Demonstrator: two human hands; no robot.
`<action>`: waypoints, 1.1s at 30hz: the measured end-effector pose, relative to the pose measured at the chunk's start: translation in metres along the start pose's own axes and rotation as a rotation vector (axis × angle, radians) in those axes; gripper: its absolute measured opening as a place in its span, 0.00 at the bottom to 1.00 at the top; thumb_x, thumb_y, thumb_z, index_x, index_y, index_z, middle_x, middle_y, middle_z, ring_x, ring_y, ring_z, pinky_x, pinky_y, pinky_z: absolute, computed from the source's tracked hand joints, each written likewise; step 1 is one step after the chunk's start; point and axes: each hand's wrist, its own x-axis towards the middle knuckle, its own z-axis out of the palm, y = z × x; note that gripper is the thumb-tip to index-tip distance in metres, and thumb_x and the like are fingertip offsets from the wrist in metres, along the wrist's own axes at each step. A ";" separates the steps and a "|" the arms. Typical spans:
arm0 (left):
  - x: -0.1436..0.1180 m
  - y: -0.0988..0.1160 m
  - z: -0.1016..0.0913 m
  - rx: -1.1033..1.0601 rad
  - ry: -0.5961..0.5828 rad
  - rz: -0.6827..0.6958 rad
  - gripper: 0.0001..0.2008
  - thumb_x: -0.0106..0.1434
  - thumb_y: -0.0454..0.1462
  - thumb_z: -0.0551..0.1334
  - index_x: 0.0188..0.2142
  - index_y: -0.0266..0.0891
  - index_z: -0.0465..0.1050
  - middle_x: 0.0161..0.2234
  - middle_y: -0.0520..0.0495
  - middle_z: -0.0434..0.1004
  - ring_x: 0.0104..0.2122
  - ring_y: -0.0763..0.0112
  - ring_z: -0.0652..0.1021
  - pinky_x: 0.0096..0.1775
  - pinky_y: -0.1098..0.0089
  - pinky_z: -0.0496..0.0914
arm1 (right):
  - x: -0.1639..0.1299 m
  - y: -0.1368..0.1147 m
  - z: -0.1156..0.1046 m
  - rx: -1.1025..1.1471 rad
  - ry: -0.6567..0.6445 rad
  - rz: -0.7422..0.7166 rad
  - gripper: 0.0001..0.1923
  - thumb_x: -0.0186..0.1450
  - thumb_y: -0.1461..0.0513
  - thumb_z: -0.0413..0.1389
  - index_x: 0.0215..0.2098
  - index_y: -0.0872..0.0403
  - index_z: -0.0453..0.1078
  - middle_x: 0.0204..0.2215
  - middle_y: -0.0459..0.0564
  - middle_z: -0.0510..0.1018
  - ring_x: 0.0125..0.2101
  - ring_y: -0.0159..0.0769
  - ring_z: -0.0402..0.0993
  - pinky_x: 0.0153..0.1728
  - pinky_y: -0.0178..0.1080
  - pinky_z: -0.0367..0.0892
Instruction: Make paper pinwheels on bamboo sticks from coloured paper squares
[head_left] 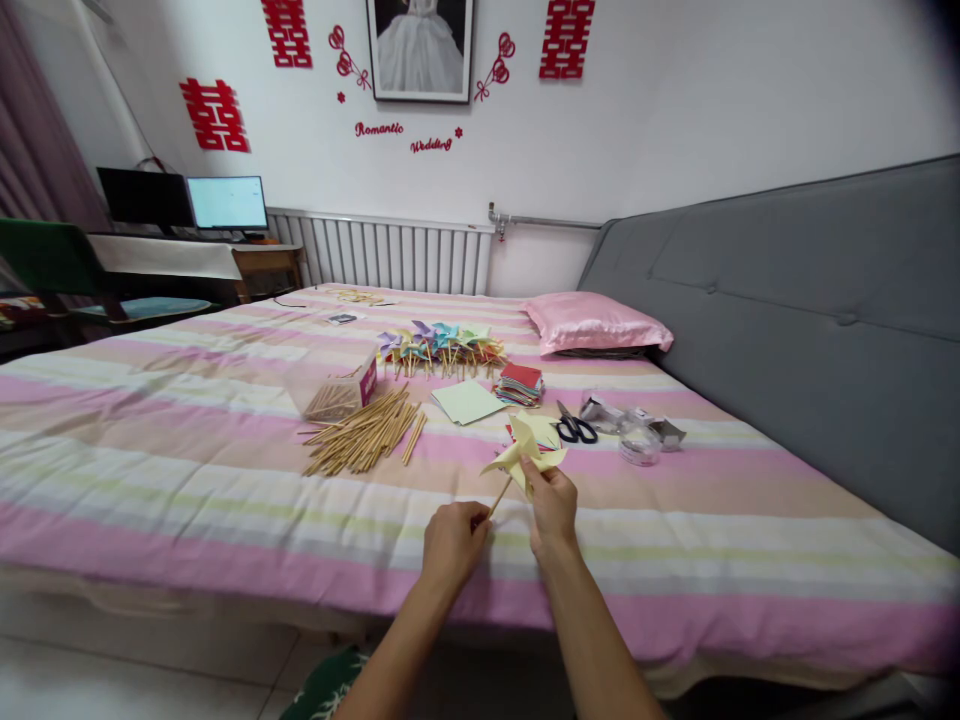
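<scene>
Together, two hands (553, 500) hold one yellow pinwheel (516, 459)

Bare to the wrist, a person's left forearm (409, 640) and right forearm (596, 635) angled inward below a yellow pinwheel (521, 448). The left hand (452, 540), back uppermost, was curled below and left of the pinwheel, its digits pinching the stick (501, 497). The right hand (555, 500) was upraised at the pinwheel's lower right, its bent fingers gripping the paper.
</scene>
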 end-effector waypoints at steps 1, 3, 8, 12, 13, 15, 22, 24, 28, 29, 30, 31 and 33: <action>0.000 0.000 0.000 0.001 0.002 0.000 0.09 0.55 0.36 0.59 0.33 0.42 0.79 0.30 0.48 0.80 0.30 0.69 0.75 0.32 0.73 0.61 | 0.000 0.000 0.000 0.001 -0.001 0.000 0.20 0.41 0.54 0.66 0.26 0.60 0.72 0.20 0.46 0.75 0.24 0.32 0.69 0.25 0.33 0.62; 0.000 0.000 0.000 0.002 0.000 0.001 0.09 0.55 0.36 0.59 0.32 0.42 0.79 0.29 0.48 0.80 0.30 0.69 0.75 0.32 0.73 0.61 | 0.000 0.000 0.000 0.003 -0.001 0.001 0.20 0.41 0.54 0.66 0.26 0.60 0.73 0.20 0.46 0.75 0.24 0.32 0.69 0.26 0.33 0.63; 0.000 -0.001 0.001 -0.007 0.005 0.003 0.09 0.55 0.35 0.59 0.32 0.42 0.79 0.29 0.48 0.80 0.30 0.69 0.75 0.32 0.73 0.60 | 0.001 0.001 -0.001 0.001 -0.001 0.002 0.20 0.41 0.54 0.66 0.26 0.60 0.73 0.20 0.46 0.76 0.25 0.32 0.69 0.26 0.33 0.63; 0.000 -0.002 0.001 -0.009 0.001 0.014 0.09 0.55 0.35 0.59 0.31 0.42 0.79 0.28 0.48 0.80 0.29 0.69 0.75 0.31 0.73 0.60 | 0.002 0.002 -0.001 0.009 -0.013 0.009 0.20 0.42 0.54 0.66 0.27 0.60 0.73 0.21 0.45 0.76 0.25 0.32 0.70 0.27 0.32 0.63; 0.000 -0.002 0.001 -0.008 0.001 0.015 0.09 0.55 0.35 0.59 0.31 0.42 0.79 0.27 0.48 0.79 0.29 0.69 0.75 0.31 0.73 0.60 | 0.002 0.002 0.000 0.011 -0.015 0.010 0.20 0.42 0.55 0.66 0.27 0.60 0.73 0.21 0.45 0.76 0.26 0.32 0.70 0.27 0.33 0.64; 0.001 -0.001 0.001 -0.005 0.002 0.015 0.09 0.55 0.35 0.58 0.30 0.42 0.78 0.27 0.48 0.79 0.29 0.69 0.75 0.31 0.73 0.60 | 0.001 0.000 0.000 0.025 -0.020 0.017 0.21 0.41 0.55 0.66 0.28 0.60 0.73 0.23 0.46 0.77 0.27 0.33 0.71 0.29 0.33 0.65; 0.000 -0.001 0.002 -0.007 0.016 0.014 0.08 0.55 0.35 0.59 0.29 0.42 0.78 0.27 0.48 0.79 0.29 0.68 0.76 0.30 0.73 0.60 | -0.002 -0.004 0.002 0.080 -0.036 0.040 0.22 0.40 0.56 0.67 0.31 0.61 0.73 0.27 0.49 0.79 0.30 0.35 0.73 0.33 0.35 0.67; 0.000 -0.002 0.003 -0.015 0.018 0.006 0.08 0.55 0.35 0.59 0.30 0.42 0.78 0.27 0.47 0.80 0.29 0.68 0.76 0.31 0.73 0.60 | -0.002 -0.003 0.002 0.069 -0.030 0.032 0.22 0.41 0.56 0.67 0.30 0.60 0.73 0.26 0.48 0.79 0.30 0.35 0.73 0.32 0.34 0.66; 0.001 -0.002 0.003 -0.052 0.028 -0.013 0.09 0.55 0.35 0.59 0.31 0.42 0.78 0.30 0.47 0.80 0.31 0.67 0.77 0.32 0.73 0.62 | -0.001 -0.002 0.001 0.041 -0.006 0.011 0.21 0.41 0.55 0.67 0.28 0.60 0.73 0.24 0.47 0.77 0.28 0.33 0.71 0.29 0.33 0.65; 0.001 -0.002 0.003 -0.060 0.033 -0.018 0.09 0.55 0.35 0.59 0.32 0.43 0.78 0.30 0.47 0.81 0.32 0.67 0.77 0.32 0.73 0.62 | -0.001 -0.002 0.001 0.037 -0.001 0.005 0.21 0.41 0.55 0.66 0.28 0.60 0.73 0.24 0.47 0.77 0.27 0.33 0.71 0.29 0.33 0.64; 0.001 -0.002 0.003 -0.065 0.040 -0.022 0.09 0.55 0.35 0.59 0.32 0.43 0.78 0.31 0.48 0.81 0.32 0.67 0.77 0.32 0.73 0.62 | 0.000 -0.001 0.001 0.034 0.002 -0.002 0.21 0.41 0.55 0.66 0.29 0.60 0.73 0.24 0.47 0.77 0.27 0.32 0.70 0.29 0.33 0.64; 0.001 -0.002 0.003 -0.070 0.048 -0.025 0.09 0.55 0.35 0.60 0.33 0.43 0.78 0.31 0.48 0.81 0.32 0.67 0.77 0.32 0.73 0.62 | 0.000 -0.001 0.000 0.029 0.006 -0.011 0.20 0.42 0.55 0.66 0.29 0.60 0.73 0.24 0.46 0.77 0.27 0.32 0.70 0.29 0.32 0.64; 0.000 -0.001 0.002 -0.076 0.058 -0.029 0.08 0.54 0.35 0.60 0.32 0.42 0.78 0.31 0.48 0.81 0.31 0.68 0.77 0.32 0.73 0.62 | 0.000 -0.001 0.000 0.019 0.018 -0.032 0.20 0.43 0.55 0.66 0.28 0.60 0.73 0.22 0.46 0.76 0.27 0.32 0.70 0.28 0.32 0.63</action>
